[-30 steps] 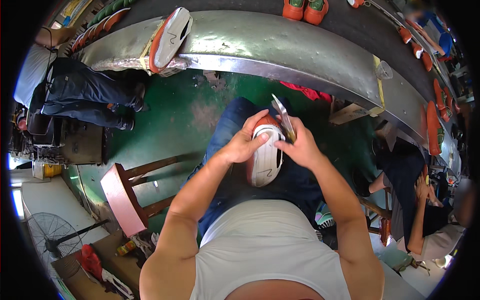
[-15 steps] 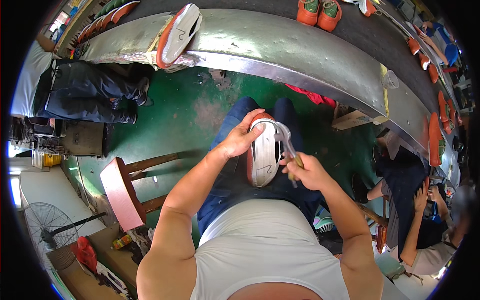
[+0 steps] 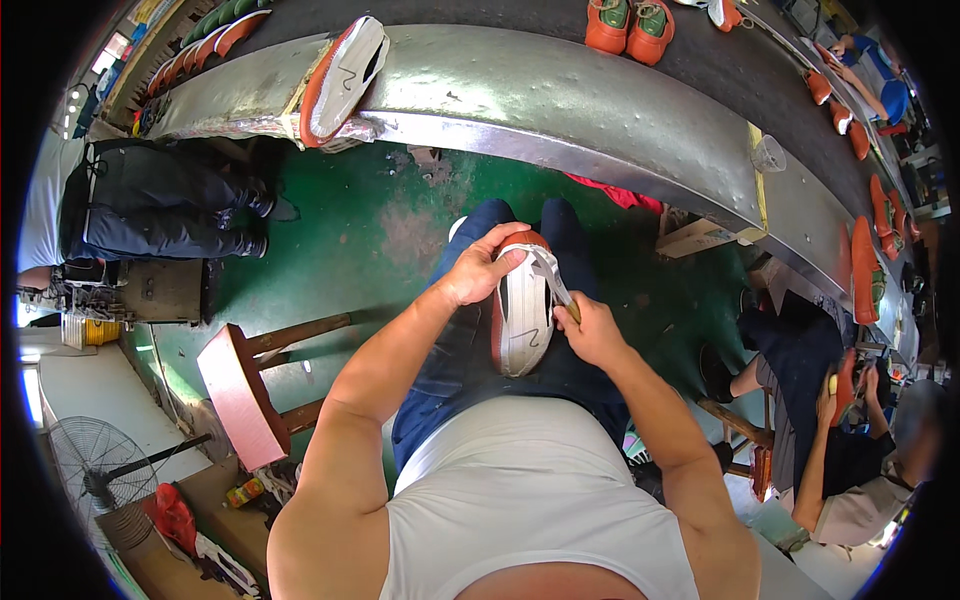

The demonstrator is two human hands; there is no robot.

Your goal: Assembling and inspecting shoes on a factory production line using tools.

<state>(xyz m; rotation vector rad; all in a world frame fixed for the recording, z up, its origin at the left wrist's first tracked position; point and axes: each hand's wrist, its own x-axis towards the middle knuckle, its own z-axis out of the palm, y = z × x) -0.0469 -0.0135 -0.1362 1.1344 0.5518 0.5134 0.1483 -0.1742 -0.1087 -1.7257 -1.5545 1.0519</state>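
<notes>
A partly made shoe (image 3: 521, 330), orange-red with a white, lined face turned up, rests on my lap, its far end pointing away from me. My left hand (image 3: 482, 270) grips that far end, thumb pressed on the white edge and fingers round the orange tip. In my right hand (image 3: 592, 328) is a pair of metal pincers (image 3: 549, 272) with a yellow-brown handle. Their head lies against the shoe's far right edge; whether the jaws have hold of the material cannot be made out.
A metal-edged bench (image 3: 560, 105) curves across the front, with a similar shoe (image 3: 343, 82) at its left edge and an orange pair (image 3: 630, 28) behind. A wooden stool (image 3: 240, 395) and a fan (image 3: 98, 470) stand left. Other people are at both sides.
My right hand has moved slightly left and brought the pincers' head in against the shoe's far edge. My left hand keeps its hold on the shoe.
</notes>
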